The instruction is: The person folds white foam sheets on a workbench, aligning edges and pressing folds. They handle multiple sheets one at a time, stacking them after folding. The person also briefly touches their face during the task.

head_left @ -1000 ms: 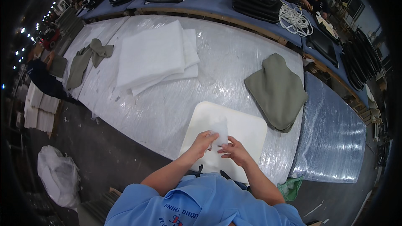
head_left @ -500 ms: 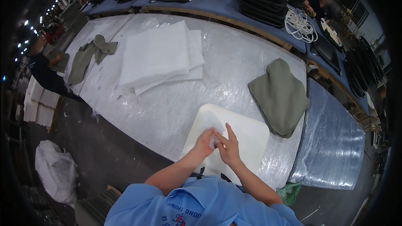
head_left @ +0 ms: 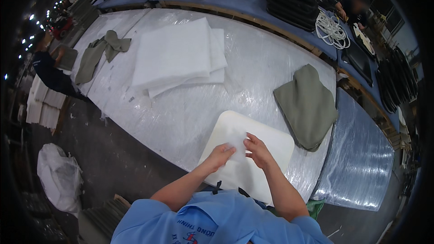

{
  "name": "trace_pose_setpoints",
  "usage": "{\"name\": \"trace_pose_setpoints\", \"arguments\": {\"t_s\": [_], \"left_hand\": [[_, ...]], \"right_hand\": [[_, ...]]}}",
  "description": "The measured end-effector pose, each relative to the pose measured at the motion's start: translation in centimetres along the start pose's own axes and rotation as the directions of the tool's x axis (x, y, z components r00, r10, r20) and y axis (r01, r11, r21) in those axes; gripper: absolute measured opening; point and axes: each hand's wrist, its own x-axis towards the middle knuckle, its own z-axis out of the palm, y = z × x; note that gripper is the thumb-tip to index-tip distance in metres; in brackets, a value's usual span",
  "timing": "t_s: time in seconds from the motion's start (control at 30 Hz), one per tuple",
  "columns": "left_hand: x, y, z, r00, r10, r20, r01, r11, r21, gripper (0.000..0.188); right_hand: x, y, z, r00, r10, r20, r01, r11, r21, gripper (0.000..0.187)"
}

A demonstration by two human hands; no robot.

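Observation:
A cream foam seat pad (head_left: 271, 153) with rounded corners lies on the table in front of me. Over its middle, my left hand (head_left: 220, 155) is closed, its fingertips pinching what looks like a thin, wispy white tuft of wadding (head_left: 234, 138); its outline blurs into the pad. Just right of it, separated by a small gap, my right hand (head_left: 259, 152) has its fingers curved and apart, and no object shows in it. Folded white wadding sheets (head_left: 174, 56) lie farther off to the left. A grey-green fabric cover (head_left: 307, 108) rests beyond the pad's right side.
Plastic film covers the table (head_left: 181, 122). More grey-green fabric (head_left: 100, 54) lies far left, near a person (head_left: 52, 70). Behind, a blue bench (head_left: 244, 4) carries stacked black cushions (head_left: 289, 2) and coiled white cord (head_left: 332, 29). A white plastic bag (head_left: 58, 176) stands on the floor at left.
My hands, fingertips together before, have moved apart; the right one shifted rightward. The view has moved slightly.

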Motion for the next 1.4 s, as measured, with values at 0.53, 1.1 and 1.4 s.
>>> {"name": "trace_pose_setpoints", "arguments": {"t_s": [0.53,1.1,1.4], "left_hand": [[0.5,-0.2,-3.1,0.981,-0.196,-0.005,0.185,0.917,0.355,0.025],[1.2,0.7,-8.0,0.941,0.026,-0.338,0.034,0.985,0.169,0.02],[10.0,3.1,-4.7,0.985,0.019,-0.169,-0.002,0.995,0.103,0.03]], "right_hand": [[0.7,2.8,0.4,0.983,-0.149,-0.109,0.109,0.944,-0.311,0.024],[15.6,-0.6,1.6,0.894,-0.232,-0.384,0.06,0.91,-0.41,0.021],[17.3,0.4,0.9,0.875,-0.331,-0.353,0.047,0.784,-0.618,0.024]]}}
